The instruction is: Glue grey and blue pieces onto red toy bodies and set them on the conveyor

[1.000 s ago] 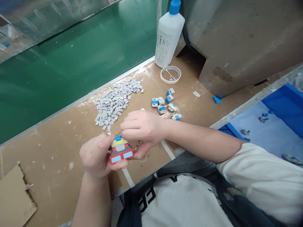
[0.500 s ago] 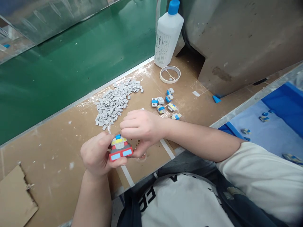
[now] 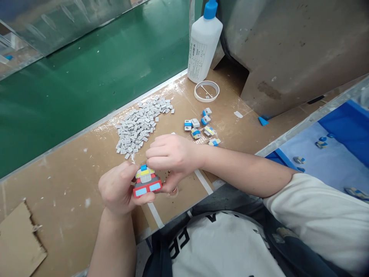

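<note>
Toy piece point(image 3: 146, 181) red body, two light blue panels in front, grey middle, yellow band, blue cap on top. Pile of small chips point(image 3: 141, 125) pale grey with tiny dark print. Small assembled bits point(image 3: 200, 127) white, blue, yellow mixed. Bottle point(image 3: 203, 44) white, blue cap, label with green and dark print. Ring point(image 3: 206, 90) white. Desk point(image 3: 72, 181) brown cardboard, white specks and white tape stripes. Belt point(image 3: 86, 73) dark green. Tray point(image 3: 334, 150) blue. Shirt point(image 3: 227, 246) white, black lettering

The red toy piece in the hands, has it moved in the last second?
No. The red toy piece sits at the same spot above the white tape line.
</note>
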`<act>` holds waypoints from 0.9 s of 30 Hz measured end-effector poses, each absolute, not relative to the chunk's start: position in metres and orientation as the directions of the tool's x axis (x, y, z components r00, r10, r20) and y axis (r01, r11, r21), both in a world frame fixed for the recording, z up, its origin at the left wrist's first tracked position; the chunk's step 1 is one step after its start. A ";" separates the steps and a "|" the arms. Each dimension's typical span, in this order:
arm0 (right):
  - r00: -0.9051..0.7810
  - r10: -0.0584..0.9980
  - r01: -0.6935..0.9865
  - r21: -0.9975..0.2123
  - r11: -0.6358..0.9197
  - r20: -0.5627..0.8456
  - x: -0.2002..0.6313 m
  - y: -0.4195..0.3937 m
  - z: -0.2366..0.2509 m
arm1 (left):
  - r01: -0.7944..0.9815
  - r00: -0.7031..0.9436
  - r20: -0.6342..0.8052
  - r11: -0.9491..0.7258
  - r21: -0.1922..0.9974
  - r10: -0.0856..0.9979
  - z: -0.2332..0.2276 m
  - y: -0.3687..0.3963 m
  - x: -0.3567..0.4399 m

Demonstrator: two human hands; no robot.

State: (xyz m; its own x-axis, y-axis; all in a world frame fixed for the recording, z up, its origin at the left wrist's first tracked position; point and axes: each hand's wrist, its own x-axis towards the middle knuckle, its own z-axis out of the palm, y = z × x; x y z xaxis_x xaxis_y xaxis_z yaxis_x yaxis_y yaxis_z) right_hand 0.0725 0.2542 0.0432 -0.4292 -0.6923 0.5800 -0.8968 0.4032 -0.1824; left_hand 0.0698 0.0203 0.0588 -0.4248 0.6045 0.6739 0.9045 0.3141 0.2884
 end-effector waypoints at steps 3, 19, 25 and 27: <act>-0.447 -0.726 -0.891 -0.187 0.413 0.522 0.072 0.254 0.045 | 0.906 -0.422 0.677 0.313 0.286 0.604 0.058 0.020 0.070; -0.447 -0.768 -0.892 -0.170 0.418 0.459 0.072 0.255 0.048 | 0.905 -0.418 0.673 0.340 0.255 0.610 0.059 0.020 0.071; -0.445 -0.764 -0.895 -0.199 0.400 0.467 0.072 0.255 0.047 | 0.900 -0.427 0.666 0.359 0.248 0.611 0.059 0.020 0.069; -0.454 -0.772 -0.891 -0.221 0.397 0.445 0.070 0.256 0.045 | 0.899 -0.428 0.666 0.362 0.246 0.611 0.057 0.015 0.069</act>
State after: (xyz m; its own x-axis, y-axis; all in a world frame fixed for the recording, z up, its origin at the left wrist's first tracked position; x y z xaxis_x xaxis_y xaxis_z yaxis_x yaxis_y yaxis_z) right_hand 0.0701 0.2556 0.0451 -0.4543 -0.7718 0.4449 -0.8908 0.3969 -0.2211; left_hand 0.0692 0.0150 0.0567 -0.4279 0.6108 0.6662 0.8992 0.3619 0.2458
